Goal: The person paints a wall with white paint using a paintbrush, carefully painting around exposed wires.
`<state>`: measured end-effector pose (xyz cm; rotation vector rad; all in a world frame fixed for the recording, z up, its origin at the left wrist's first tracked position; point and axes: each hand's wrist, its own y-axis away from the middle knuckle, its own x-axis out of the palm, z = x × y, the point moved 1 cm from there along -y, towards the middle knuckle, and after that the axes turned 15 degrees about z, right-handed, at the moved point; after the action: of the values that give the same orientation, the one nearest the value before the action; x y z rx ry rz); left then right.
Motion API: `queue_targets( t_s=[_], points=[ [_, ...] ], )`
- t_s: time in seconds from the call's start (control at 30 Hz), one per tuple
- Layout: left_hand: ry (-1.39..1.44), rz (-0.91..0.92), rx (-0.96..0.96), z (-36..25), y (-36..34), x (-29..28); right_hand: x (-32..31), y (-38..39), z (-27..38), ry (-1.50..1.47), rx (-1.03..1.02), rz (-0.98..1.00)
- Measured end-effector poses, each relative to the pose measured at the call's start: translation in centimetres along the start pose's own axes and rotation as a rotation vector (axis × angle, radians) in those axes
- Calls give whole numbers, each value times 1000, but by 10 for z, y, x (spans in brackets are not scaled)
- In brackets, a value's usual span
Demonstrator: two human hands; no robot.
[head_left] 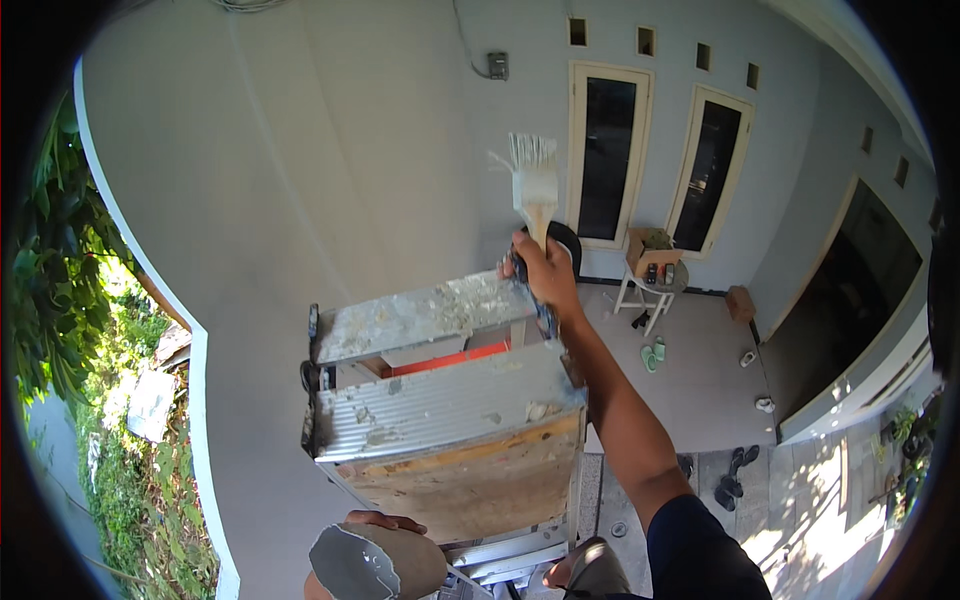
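My right hand point(545, 270) grips a wooden-handled paintbrush point(535, 185) with pale paint on its bristles, held upright above the top of a paint-spattered metal ladder point(430, 400). Its fingers are at the black top corner; whether they also grip the ladder, I cannot tell. At the bottom, my left hand point(382, 520) wraps round a grey cylindrical container point(372, 568) with a ragged rim. It is near the ladder’s lower wooden panel point(450, 485). Something red point(440, 360) shows between the ladder’s top plates.
A grey wall point(270, 120) and two narrow windows point(607, 150) stand ahead. A small table point(632, 305) bears a cardboard box point(650, 255). Sandals point(655, 355) and dark shoes lie on the porch floor below, by a doorway point(840, 290). A white edge point(200, 400) borders greenery at left.
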<state>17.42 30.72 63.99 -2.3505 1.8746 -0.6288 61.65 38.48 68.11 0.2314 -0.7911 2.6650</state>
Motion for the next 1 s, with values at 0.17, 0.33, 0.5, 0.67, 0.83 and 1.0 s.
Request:
queue_targets(
  t_s=[0.17, 0.33, 0.5, 0.67, 0.83, 1.0],
  points=[
    [-306, -25, 122, -40, -21, 1, 16, 0, -9, 38, 85, -1],
    [-214, -78, -4, -118, -73, 42, -1, 14, 9, 80, 118, -25],
    [-399, -128, -174, -151, -69, 40, -4, 12, 1, 0, 119, 19],
    [-405, -253, -195, -167, -86, 35, -2, 1, 5, 26, 129, 53],
    [-349, -225, -152, -174, -108, 7, -3, -3, 2, 91, 159, 39],
    [-372, -159, -118, -183, -138, -18, -18, -2, -8, 133, 154, -40]
  ],
)
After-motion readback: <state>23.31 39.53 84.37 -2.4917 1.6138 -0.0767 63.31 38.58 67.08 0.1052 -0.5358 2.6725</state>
